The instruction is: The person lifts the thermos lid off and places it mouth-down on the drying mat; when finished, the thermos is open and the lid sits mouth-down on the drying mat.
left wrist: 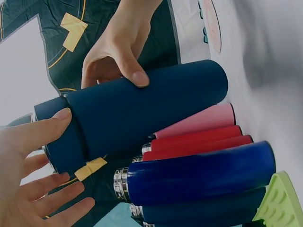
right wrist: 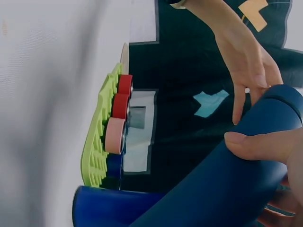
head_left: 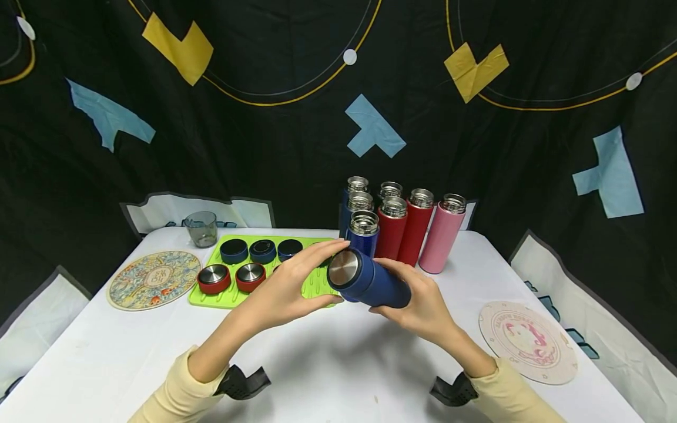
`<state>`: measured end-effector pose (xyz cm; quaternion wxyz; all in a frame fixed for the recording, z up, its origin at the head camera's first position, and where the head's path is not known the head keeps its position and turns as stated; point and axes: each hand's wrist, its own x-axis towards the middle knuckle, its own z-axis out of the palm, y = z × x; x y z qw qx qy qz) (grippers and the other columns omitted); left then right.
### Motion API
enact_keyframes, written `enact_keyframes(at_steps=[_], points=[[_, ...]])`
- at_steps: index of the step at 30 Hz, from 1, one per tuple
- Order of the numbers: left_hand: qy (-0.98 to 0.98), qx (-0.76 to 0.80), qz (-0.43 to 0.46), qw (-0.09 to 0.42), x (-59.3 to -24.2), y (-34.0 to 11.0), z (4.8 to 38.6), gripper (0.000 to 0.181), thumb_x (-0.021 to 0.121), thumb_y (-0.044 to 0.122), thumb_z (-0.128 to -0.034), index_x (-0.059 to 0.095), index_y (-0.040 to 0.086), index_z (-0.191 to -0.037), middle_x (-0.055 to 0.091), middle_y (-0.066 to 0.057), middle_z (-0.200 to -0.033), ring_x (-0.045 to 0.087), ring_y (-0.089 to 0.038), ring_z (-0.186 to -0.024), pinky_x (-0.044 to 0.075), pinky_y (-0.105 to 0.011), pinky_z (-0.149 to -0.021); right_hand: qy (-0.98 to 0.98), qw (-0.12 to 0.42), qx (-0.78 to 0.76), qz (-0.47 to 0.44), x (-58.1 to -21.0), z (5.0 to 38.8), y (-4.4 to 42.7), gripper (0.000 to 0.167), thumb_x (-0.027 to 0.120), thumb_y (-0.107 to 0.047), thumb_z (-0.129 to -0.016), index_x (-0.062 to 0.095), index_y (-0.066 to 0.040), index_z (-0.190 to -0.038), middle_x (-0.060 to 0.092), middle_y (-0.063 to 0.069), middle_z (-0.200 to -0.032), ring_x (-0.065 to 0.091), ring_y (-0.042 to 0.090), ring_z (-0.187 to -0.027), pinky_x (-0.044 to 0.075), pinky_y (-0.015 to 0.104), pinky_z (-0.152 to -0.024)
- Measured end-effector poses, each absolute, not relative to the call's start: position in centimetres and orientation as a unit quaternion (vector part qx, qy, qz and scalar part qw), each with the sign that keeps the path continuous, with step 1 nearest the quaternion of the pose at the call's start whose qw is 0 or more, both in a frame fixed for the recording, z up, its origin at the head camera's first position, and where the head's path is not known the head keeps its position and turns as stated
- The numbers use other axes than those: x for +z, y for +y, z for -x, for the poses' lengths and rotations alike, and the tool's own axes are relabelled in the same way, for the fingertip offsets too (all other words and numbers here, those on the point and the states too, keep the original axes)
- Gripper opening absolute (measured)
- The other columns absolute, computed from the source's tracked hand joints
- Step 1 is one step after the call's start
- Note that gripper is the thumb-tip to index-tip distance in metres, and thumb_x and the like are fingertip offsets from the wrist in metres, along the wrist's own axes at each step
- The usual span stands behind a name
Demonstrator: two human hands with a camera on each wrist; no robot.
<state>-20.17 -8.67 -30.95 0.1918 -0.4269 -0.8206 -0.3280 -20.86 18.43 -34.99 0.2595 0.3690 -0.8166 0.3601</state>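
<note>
My right hand point(head_left: 420, 299) grips a dark blue vacuum flask point(head_left: 385, 286) round its body, raised above the table. The flask lies tilted, its steel-topped lid point(head_left: 344, 268) facing left and toward me. At that lid end is my left hand point(head_left: 285, 288), thumb below and fingers above. Its fingers look spread and fairly straight in the left wrist view; whether they touch the lid I cannot tell. Right behind stands a lidless blue flask point(head_left: 364, 229), partly hidden, among red flasks point(head_left: 392, 229) and a pink flask point(head_left: 443, 238), all with bare steel necks.
On the left, a green mat point(head_left: 227, 296) carries several blue and red lids point(head_left: 214, 278); the right wrist view also shows a pink lid point(right wrist: 115, 135). A grey glass point(head_left: 201, 229) stands behind a patterned round mat point(head_left: 154, 281). Another round mat point(head_left: 529, 342) lies at right.
</note>
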Motion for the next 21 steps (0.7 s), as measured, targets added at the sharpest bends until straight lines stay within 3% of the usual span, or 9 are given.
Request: enact_keyframes(at_steps=[8,13,21], points=[[-0.806,-0.338,0.460,0.156,-30.8,-8.5,20.1,0.076,0.087,0.015,-0.0720,0.052,0.017,-0.139,0.048,-0.001,-0.142,0.046,-0.019,-0.129,0.049,-0.037,-0.096,-0.834,0.249,0.301,-0.388,-34.6,21.0,17.9,0.082,0.093,-0.018,-0.061,0.056,-0.016,-0.135,0.062,0.002,-0.125,0.058,0.020,-0.110,0.052,0.041,-0.090],[-0.794,-0.344,0.467,0.184,-30.9,-8.9,20.1,0.067,0.088,0.015,-0.0700,0.058,0.015,-0.130,0.054,-0.002,-0.133,0.053,-0.020,-0.119,0.051,-0.036,-0.093,-0.839,0.235,0.279,-0.404,-33.9,21.4,17.7,0.082,0.092,-0.022,-0.062,0.055,-0.018,-0.135,0.062,0.002,-0.124,0.059,0.018,-0.109,0.052,0.040,-0.090],[-0.774,-0.351,0.476,0.224,-30.9,-9.6,20.5,0.065,0.088,0.018,-0.0703,0.059,0.013,-0.128,0.056,-0.005,-0.131,0.054,-0.021,-0.119,0.051,-0.037,-0.093,-0.817,0.133,0.318,-0.461,-32.6,22.9,17.4,0.085,0.090,-0.024,-0.068,0.048,-0.020,-0.142,0.057,-0.001,-0.129,0.056,0.016,-0.111,0.054,0.036,-0.087]])
